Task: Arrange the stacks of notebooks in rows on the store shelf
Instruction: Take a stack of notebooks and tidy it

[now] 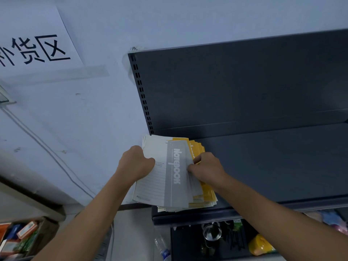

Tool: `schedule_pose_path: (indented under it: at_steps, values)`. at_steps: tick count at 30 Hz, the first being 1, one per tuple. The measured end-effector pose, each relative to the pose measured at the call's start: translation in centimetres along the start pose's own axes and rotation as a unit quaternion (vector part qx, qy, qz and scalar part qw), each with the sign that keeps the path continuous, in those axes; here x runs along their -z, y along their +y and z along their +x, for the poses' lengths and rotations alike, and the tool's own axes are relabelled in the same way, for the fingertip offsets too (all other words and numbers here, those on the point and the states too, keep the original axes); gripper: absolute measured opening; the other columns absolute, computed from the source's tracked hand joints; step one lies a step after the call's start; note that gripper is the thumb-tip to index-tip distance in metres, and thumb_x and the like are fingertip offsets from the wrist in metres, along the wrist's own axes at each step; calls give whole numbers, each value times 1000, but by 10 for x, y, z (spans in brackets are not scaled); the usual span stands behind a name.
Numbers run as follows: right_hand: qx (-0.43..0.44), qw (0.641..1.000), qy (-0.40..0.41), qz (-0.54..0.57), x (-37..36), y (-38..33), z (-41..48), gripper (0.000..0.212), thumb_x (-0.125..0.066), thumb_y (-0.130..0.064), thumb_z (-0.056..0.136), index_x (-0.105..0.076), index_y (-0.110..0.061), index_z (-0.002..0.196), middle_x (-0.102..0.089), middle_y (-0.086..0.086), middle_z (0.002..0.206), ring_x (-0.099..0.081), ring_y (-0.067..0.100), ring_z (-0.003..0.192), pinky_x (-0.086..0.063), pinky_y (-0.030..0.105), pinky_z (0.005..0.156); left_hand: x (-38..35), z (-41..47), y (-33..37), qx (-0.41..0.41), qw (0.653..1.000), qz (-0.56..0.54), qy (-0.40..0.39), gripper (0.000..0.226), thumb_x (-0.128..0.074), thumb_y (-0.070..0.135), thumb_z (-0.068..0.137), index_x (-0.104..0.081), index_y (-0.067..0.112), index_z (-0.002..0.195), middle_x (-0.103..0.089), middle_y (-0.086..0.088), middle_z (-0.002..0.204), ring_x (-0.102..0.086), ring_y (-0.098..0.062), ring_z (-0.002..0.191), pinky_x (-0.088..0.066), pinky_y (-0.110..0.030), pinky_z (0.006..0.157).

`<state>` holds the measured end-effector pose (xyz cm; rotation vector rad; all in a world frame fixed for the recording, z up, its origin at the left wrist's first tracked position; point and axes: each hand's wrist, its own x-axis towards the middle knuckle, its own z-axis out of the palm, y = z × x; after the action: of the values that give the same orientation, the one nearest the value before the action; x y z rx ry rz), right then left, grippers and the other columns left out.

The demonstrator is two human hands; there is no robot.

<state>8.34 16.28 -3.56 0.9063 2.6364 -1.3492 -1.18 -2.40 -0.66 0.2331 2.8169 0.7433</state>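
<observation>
Shelf, dark metal. Notebook stack, grey copies over yellow, fanned askew at shelf's left end, reaching its front edge. Thin, light, floppy, probably slick-covered and apt to slide; best squared by both long edges. Left hand: fingers curled round stack's left edge. Right hand: fingers pinching right edge.

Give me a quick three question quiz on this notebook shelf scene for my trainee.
1. True or false: the stack of notebooks sits at the right end of the shelf.
2. The top cover of the stack is: A grey, B yellow, C red?
3. What colour are the lower notebooks under the grey ones?
Key: 1 false, it sits at the left end; 2 A; 3 yellow.
</observation>
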Motion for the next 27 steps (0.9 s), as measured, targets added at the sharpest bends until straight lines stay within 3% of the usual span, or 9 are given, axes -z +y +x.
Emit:
schedule_pose_path:
  at_steps: [4, 7, 8, 12, 19, 23, 25, 27]
  values:
    - [-5, 999, 42, -7, -2, 3, -1, 26, -70, -15, 84, -73, 2, 103, -71, 17, 104, -69, 31, 91, -60, 49, 79, 0, 0, 6, -17, 1000, 11, 15, 18, -62, 20, 88, -60, 3, 91, -65, -7, 84, -63, -21, 72, -43, -26, 51]
    - [-4, 998, 59, 11, -2, 5, 2, 4, -70, -14, 86, -73, -15, 84, -70, -1, 91, -68, 21, 88, -62, 43, 77, 1, 1, 7, -9, 999, 3, 30, 17, -62, 20, 89, -55, 6, 92, -60, -3, 80, -60, -18, 68, -45, -26, 52]
    - [-5, 998, 56, 18, -2, 5, 3, 7, -70, -15, 86, -70, -21, 83, -68, -5, 91, -67, 18, 89, -61, 40, 78, 1, 0, 7, -5, 999, 0, 34, 17, -62, 21, 90, -54, 7, 93, -58, -1, 79, -58, -17, 67, -45, -27, 53]
    - [-20, 998, 37, 49, -1, 4, 7, 31, -72, -14, 83, -61, -21, 110, -63, -1, 104, -64, 20, 97, -58, 37, 78, 3, -4, 10, 2, 997, -6, 73, 25, -63, 18, 88, -43, 8, 100, -50, 0, 78, -52, -15, 64, -41, -26, 46]
    - [-10, 1000, -1, 10, -1, 13, 13, 25, -77, -16, 84, -62, -24, 103, -63, -2, 101, -63, 17, 93, -56, 30, 73, 15, -8, 10, -47, 986, 53, 148, 18, -53, 10, 87, -36, 11, 94, -53, -5, 73, -54, -21, 59, -45, -31, 47]
    - [14, 1000, -6, 8, 1, 7, 19, 27, -73, -22, 88, -62, -23, 113, -65, 0, 107, -65, 18, 95, -60, 38, 82, 18, 2, 9, -52, 996, 4, 66, 15, -47, 14, 95, -37, 9, 104, -54, -4, 85, -60, -23, 73, -55, -40, 65]
    - [30, 996, -6, 80, 3, 0, 19, 43, -64, -40, 93, -56, -20, 130, -66, 2, 111, -65, 17, 94, -59, 40, 83, 17, 7, 11, -50, 997, -45, 26, 11, -46, 17, 98, -40, 12, 106, -54, -2, 89, -58, -19, 75, -52, -37, 63]
    - [22, 987, -34, 155, 5, -7, 20, 67, -57, -58, 92, -43, -19, 145, -62, 4, 128, -64, 20, 108, -56, 42, 92, 14, 9, 15, -45, 996, -79, -13, 11, -44, 23, 101, -40, 16, 108, -57, 0, 92, -58, -16, 77, -47, -30, 58]
